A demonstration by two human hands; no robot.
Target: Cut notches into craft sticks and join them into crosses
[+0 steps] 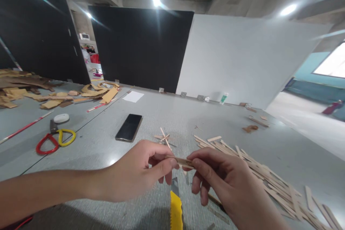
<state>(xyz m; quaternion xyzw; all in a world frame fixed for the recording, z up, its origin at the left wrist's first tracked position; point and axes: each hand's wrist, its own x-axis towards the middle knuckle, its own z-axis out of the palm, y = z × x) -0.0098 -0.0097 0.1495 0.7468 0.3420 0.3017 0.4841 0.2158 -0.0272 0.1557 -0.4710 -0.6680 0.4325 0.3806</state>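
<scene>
Between both hands I hold a short wooden craft stick, level above the table. My left hand pinches its left end between thumb and fingers. On its right end my right hand closes with thumb and forefinger. Just below lies a yellow utility knife with its blade pointing away from me. Behind my left hand a few thin wood pieces cross each other on the table. A loose heap of craft sticks spreads beside and beyond my right hand.
A black phone lies left of centre. Red-and-yellow-handled scissors, a white case and brown scraps lie further left. A white paper and a small green-and-white tube sit near the upright black panel and white panel.
</scene>
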